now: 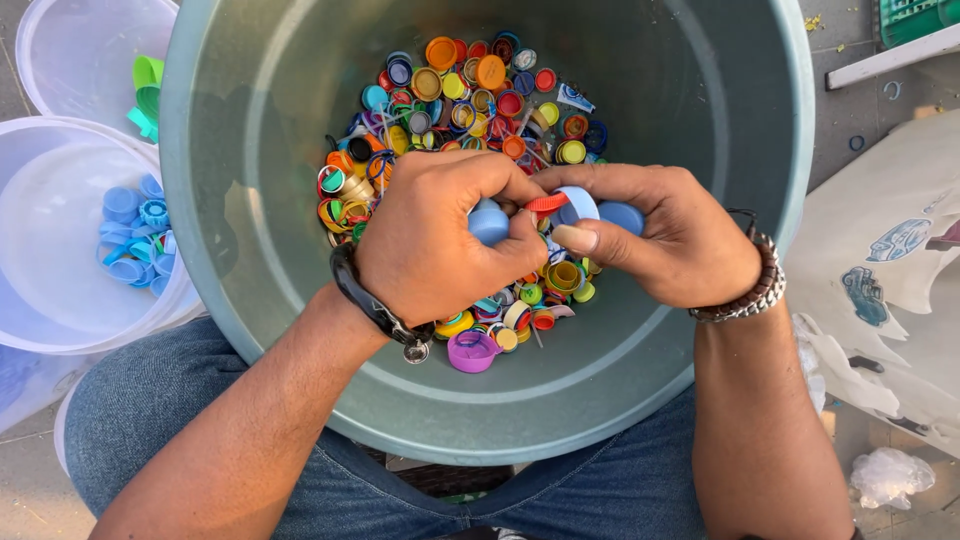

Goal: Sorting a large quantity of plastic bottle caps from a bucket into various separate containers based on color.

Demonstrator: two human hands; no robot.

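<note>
My left hand (440, 235) is curled tight around a blue cap (489, 224). My right hand (660, 245) grips what look like two more blue caps (600, 212), above the cap pile (470, 110) in the grey bucket (250, 150).
</note>
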